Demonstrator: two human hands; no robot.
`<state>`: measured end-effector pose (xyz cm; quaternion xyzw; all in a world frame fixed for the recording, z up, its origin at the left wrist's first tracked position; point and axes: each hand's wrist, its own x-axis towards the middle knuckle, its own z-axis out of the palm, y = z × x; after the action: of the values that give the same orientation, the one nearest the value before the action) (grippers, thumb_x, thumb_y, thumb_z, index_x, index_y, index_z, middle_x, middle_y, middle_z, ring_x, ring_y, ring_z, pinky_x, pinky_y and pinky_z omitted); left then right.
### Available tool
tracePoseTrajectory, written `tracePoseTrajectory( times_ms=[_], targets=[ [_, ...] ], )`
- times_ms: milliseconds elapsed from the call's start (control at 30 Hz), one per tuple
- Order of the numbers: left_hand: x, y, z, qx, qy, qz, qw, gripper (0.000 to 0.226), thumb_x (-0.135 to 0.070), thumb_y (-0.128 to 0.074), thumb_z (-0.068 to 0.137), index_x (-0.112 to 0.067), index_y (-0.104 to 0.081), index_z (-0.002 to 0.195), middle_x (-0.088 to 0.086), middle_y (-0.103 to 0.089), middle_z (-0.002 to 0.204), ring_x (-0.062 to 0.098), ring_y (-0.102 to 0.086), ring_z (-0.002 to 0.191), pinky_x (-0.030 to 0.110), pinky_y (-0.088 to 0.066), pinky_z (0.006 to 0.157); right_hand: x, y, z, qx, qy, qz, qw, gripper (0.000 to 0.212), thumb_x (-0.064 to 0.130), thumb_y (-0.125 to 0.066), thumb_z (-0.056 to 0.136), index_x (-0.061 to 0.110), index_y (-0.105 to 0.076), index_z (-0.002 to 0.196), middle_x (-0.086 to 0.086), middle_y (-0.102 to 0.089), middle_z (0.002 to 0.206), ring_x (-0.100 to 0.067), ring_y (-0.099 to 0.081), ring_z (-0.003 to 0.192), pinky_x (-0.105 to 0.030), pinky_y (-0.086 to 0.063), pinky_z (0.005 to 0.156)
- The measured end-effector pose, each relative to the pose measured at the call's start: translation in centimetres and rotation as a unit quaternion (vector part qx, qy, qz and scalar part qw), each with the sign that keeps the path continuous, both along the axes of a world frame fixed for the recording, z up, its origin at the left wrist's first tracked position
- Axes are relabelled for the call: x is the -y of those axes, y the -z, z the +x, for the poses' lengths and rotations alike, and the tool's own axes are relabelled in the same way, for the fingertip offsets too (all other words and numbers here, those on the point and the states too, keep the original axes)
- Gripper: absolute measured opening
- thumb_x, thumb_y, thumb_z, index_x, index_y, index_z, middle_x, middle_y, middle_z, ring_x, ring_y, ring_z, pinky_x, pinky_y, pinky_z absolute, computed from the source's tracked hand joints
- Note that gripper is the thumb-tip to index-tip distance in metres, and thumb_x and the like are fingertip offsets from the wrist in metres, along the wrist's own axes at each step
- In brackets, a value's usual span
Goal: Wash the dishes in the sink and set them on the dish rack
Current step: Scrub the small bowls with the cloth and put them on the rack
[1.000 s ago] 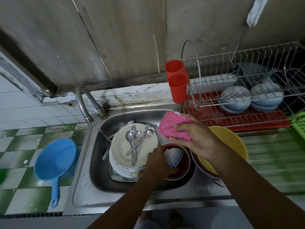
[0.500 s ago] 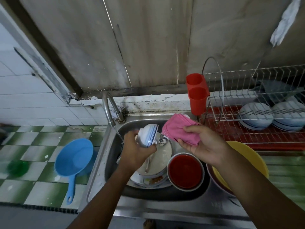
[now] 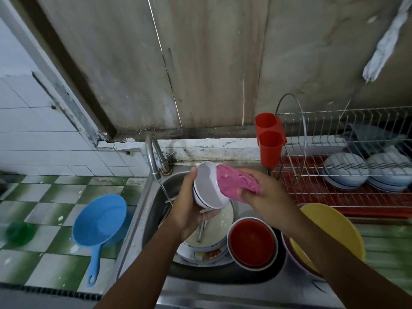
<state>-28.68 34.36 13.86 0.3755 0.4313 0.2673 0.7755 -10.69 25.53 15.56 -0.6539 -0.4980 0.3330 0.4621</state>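
Observation:
My left hand (image 3: 186, 210) grips a small white bowl with a blue rim line (image 3: 206, 186), tilted on its side above the sink (image 3: 153, 210). My right hand (image 3: 265, 197) holds a pink cloth (image 3: 231, 182) pressed into the bowl's mouth. Below them in the sink lie stacked dirty plates (image 3: 211, 241) with a spoon, and a red bowl (image 3: 252, 243). The wire dish rack (image 3: 334, 134) with its red tray stands to the right and holds stacked white bowls (image 3: 345, 172).
A thin stream of water runs from the tap (image 3: 152, 157) at the sink's back left. A red cutlery holder (image 3: 269, 141) hangs on the rack's left end. A yellow basin (image 3: 334, 233) sits right of the sink. A blue scoop (image 3: 100, 221) lies on the tiled counter at left.
My left hand lifted the small bowl out of the red bowl and turned it on its side. My right hand brought the pink cloth into the bowl's opening.

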Motion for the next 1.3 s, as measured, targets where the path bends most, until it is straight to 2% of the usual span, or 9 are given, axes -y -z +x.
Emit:
tracePoseTrajectory(
  times_ms=[133,300,467,633,833,1000,1100,1167,1300],
  targets=[
    [-0.2,-0.9,1.1,0.028,0.036,-0.004,0.999,0.078,-0.073,-0.052,0.089,-0.011,-0.063,0.135,0.022,-0.066,0.131,0.038,-0.061,0.125,0.061,-0.048,0.105,-1.2,-0.2,-0.7,0.257,-0.115,0.108,0.953,0.065,0.002,-0.067,0.08,0.029,-0.058,0.138,0.006,-0.063,0.134,-0.017,-0.061,0.119,-0.041,-0.054,0.097],
    [-0.7,-3.1,2.0,0.051,0.055,0.017,0.997,0.071,-0.063,-0.044,0.09,-0.009,-0.064,0.13,0.018,-0.072,0.122,0.029,-0.07,0.113,0.05,-0.053,0.102,-2.0,-0.8,0.1,0.463,-0.152,0.152,0.86,0.064,-0.006,-0.072,0.07,0.018,-0.065,0.128,0.002,-0.062,0.135,-0.022,-0.054,0.128,-0.044,-0.05,0.1],
    [-0.4,-2.9,2.0,0.046,0.029,0.038,0.998,0.065,-0.059,-0.05,0.086,-0.009,-0.066,0.124,0.021,-0.073,0.116,0.032,-0.071,0.107,0.048,-0.052,0.1,-1.2,-0.2,-2.7,0.146,-0.089,0.059,0.983,0.049,-0.007,-0.061,0.083,0.022,-0.066,0.123,0.006,-0.069,0.116,-0.014,-0.064,0.107,-0.037,-0.054,0.092],
    [-0.8,-3.2,1.9,0.054,0.024,0.03,0.998,0.066,-0.057,-0.041,0.098,-0.005,-0.061,0.131,0.022,-0.071,0.12,0.032,-0.07,0.11,0.045,-0.052,0.096,-1.1,-0.2,-1.2,0.417,-0.109,0.151,0.89,0.061,-0.003,-0.071,0.068,0.016,-0.068,0.126,0.0,-0.067,0.127,-0.023,-0.061,0.118,-0.044,-0.054,0.091],
    [-0.4,-3.1,2.7,0.037,0.012,0.051,0.998,0.065,-0.055,-0.052,0.089,-0.009,-0.06,0.133,0.02,-0.073,0.117,0.032,-0.072,0.107,0.04,-0.058,0.087,-1.1,-0.4,-2.9,0.155,-0.069,0.038,0.985,0.057,-0.005,-0.059,0.079,0.023,-0.066,0.128,0.002,-0.069,0.123,-0.018,-0.064,0.112,-0.037,-0.054,0.095],
    [-0.9,-3.6,2.8,0.024,0.004,0.081,0.996,0.068,-0.059,-0.056,0.089,-0.008,-0.06,0.134,0.022,-0.072,0.116,0.033,-0.071,0.108,0.046,-0.056,0.092,-0.4,-1.1,-1.9,0.352,-0.076,0.124,0.925,0.055,0.0,-0.069,0.073,0.014,-0.068,0.125,-0.003,-0.069,0.122,-0.025,-0.066,0.107,-0.038,-0.056,0.09],
    [-0.3,-3.3,4.0,-0.024,-0.027,0.134,0.99,0.081,-0.072,-0.064,0.081,-0.007,-0.064,0.129,0.026,-0.068,0.123,0.036,-0.069,0.113,0.055,-0.052,0.102,-0.5,-2.8,-3.6,0.128,-0.015,0.04,0.991,0.032,0.006,-0.063,0.087,0.02,-0.07,0.115,0.0,-0.072,0.096,-0.019,-0.067,0.085,-0.024,-0.055,0.076],
    [0.0,-2.9,4.5,-0.033,-0.037,0.16,0.986,0.087,-0.08,-0.062,0.079,-0.007,-0.066,0.125,0.025,-0.067,0.123,0.037,-0.068,0.114,0.06,-0.052,0.101,-1.3,-3.6,-3.3,-0.055,-0.016,-0.002,0.998,0.023,0.01,-0.06,0.089,0.02,-0.072,0.106,-0.006,-0.073,0.089,-0.028,-0.068,0.084,-0.042,-0.058,0.081],
    [-0.6,-4.3,4.9,-0.048,-0.041,0.191,0.98,0.087,-0.087,-0.047,0.081,-0.01,-0.07,0.116,0.024,-0.071,0.112,0.035,-0.072,0.102,0.055,-0.057,0.094,-0.6,-3.7,-2.3,0.197,-0.035,0.034,0.979,0.038,0.009,-0.065,0.091,0.023,-0.066,0.126,0.003,-0.072,0.112,-0.017,-0.066,0.101,-0.029,-0.052,0.087]
  ],
)
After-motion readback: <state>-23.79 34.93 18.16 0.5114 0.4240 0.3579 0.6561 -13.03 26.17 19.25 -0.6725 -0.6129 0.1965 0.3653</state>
